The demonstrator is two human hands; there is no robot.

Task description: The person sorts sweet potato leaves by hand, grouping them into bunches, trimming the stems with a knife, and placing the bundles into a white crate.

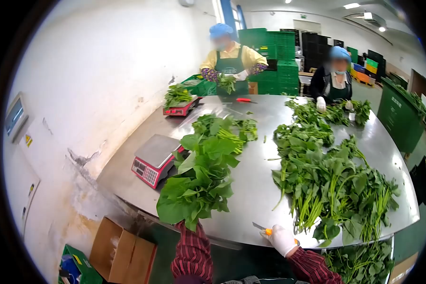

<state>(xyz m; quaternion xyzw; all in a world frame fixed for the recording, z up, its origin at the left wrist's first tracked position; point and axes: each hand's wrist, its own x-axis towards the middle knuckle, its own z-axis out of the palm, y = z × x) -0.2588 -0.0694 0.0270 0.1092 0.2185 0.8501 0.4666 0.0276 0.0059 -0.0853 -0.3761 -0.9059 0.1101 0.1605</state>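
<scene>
A large bunch of leafy greens (201,180) rises over the table's near edge above my left sleeve (194,251). The leaves hide my left hand, which appears closed around the bunch's lower part. My gloved right hand (283,240) is wrapped round the orange handle of a small knife (260,227), whose blade points left. Just right of that hand spreads a big heap of leafy greens (326,175), stems toward me. Beyond the held bunch lie more cut greens (229,137) with pale stems. A red scale (154,161) with a bare metal plate stands left of the bunch.
Across the metal table (251,199), one person (234,61) holds greens near a second loaded scale (177,102). A red-handled knife (244,100) lies there. Another person (336,78) handles greens at far right. A cardboard box (123,251) and green crate (78,267) stand lower left.
</scene>
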